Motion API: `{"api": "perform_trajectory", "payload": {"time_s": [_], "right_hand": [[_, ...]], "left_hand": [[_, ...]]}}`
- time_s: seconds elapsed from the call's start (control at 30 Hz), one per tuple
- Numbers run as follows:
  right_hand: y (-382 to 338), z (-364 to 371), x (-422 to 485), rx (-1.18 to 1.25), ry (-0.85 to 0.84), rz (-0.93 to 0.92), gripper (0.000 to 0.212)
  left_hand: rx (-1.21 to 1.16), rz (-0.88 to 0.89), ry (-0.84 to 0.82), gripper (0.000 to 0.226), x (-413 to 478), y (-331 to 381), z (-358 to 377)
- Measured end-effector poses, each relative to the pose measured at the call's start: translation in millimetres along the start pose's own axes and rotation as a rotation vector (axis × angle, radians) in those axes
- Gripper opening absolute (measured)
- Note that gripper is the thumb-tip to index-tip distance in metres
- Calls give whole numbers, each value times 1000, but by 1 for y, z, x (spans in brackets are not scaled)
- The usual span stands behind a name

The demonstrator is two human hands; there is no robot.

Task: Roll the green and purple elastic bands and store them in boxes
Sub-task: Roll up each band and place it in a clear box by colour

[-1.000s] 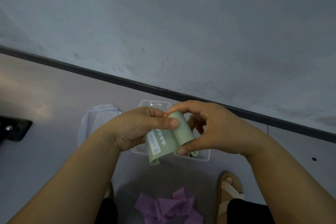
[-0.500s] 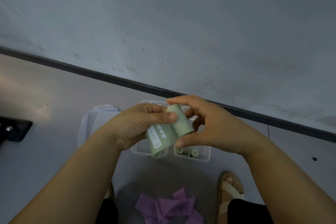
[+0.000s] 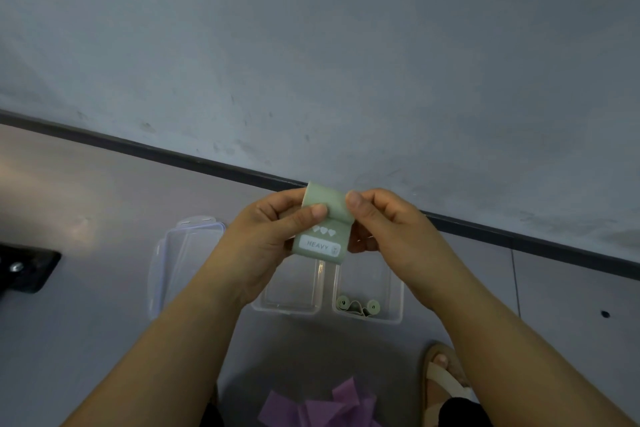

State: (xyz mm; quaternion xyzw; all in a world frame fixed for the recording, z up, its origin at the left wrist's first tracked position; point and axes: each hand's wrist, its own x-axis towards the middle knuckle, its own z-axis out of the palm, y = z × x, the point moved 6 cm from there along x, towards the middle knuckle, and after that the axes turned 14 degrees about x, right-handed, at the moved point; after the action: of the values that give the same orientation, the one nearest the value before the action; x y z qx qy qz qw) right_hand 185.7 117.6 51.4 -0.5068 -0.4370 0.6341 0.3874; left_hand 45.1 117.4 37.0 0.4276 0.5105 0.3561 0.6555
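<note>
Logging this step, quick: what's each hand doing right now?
Left hand: closed, pinching the green band.
Right hand: closed, pinching the same band.

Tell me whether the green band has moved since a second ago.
Yes: the green band has risen; its top now overlaps the black baseboard.

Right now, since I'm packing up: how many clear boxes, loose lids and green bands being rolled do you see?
Clear boxes: 2, left box and right box
Loose lid: 1
Green band being rolled: 1
Total: 4
</note>
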Motion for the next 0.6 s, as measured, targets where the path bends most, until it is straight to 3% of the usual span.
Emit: {"api": "perform_trajectory", "payload": {"time_s": [0.13, 0.43, 0.6], "right_hand": [[1, -2, 2, 11, 7, -15, 47], [-2, -3, 3, -65, -39, -36, 12], [-2, -2, 2, -139, -78, -66, 10]], "left_hand": [[36, -1, -1, 40, 0, -1, 1], [202, -15, 5, 42, -1, -1, -3], [201, -13, 29, 44, -2, -1, -7]]}}
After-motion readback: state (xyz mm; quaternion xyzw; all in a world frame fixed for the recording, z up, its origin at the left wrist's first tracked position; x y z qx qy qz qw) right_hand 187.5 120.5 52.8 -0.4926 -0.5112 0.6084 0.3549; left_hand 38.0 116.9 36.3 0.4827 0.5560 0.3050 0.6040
